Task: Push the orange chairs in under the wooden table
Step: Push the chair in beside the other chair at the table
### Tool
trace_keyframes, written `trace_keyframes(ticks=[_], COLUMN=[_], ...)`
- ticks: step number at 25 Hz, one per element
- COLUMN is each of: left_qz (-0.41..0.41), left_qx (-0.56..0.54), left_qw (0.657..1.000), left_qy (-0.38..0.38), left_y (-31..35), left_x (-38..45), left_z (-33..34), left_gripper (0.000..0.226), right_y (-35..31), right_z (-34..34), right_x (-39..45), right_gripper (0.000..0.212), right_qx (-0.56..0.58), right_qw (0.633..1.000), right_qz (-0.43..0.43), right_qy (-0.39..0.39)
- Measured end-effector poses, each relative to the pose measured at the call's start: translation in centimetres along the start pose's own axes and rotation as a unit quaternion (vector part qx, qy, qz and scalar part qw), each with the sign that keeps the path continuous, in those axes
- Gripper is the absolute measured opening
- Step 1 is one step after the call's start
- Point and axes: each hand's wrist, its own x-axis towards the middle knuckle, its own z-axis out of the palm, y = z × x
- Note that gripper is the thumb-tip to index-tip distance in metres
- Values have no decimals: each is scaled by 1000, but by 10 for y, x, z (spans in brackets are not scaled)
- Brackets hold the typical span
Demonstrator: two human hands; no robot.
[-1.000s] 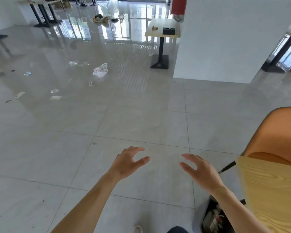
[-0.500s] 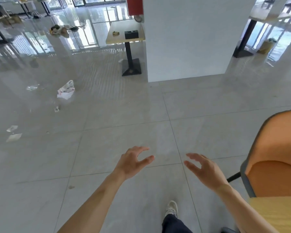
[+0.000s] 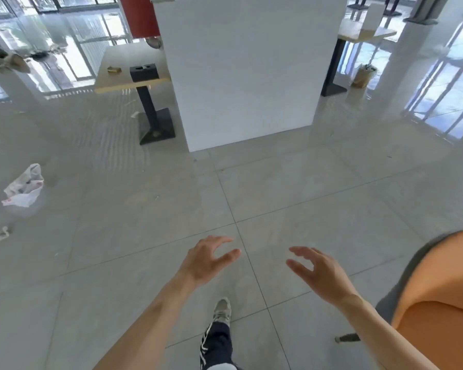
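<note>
Chair point(image 3: 444, 303) at right edge, untouched. Left hand point(image 3: 206, 260) and right hand point(image 3: 320, 273) empty, fingers loosely spread. Approach step; next, turn right, grab backrest, push.

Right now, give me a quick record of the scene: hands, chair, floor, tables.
left hand: open, holding nothing, over the floor
right hand: open, holding nothing, left of the chair
chair: orange, at the right edge, untouched
floor: grey tiles, plastic bag lying at left
table: pedestal type, by the white pillar
</note>
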Motion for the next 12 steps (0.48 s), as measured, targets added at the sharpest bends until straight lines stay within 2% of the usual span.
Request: trace_keyframes(ticks=[3, 6, 12], left_qz=[43, 87, 214], left_qx=[9, 29, 73], left_qw=[998, 989, 936], left_qy=[-43, -120, -271], left_y=[4, 25, 115], left_x=[97, 189, 333], left_z=[-9, -14, 29], left_gripper=[77, 76, 87], right_y=[4, 9, 50], right_z=[-17, -44, -103], right_x=[66, 111, 133], right_gripper=[42, 44, 50], right_qx=[-5, 8, 47], right_qw=[999, 992, 956], right_qz=[33, 108, 230], right_qy=[36, 64, 175])
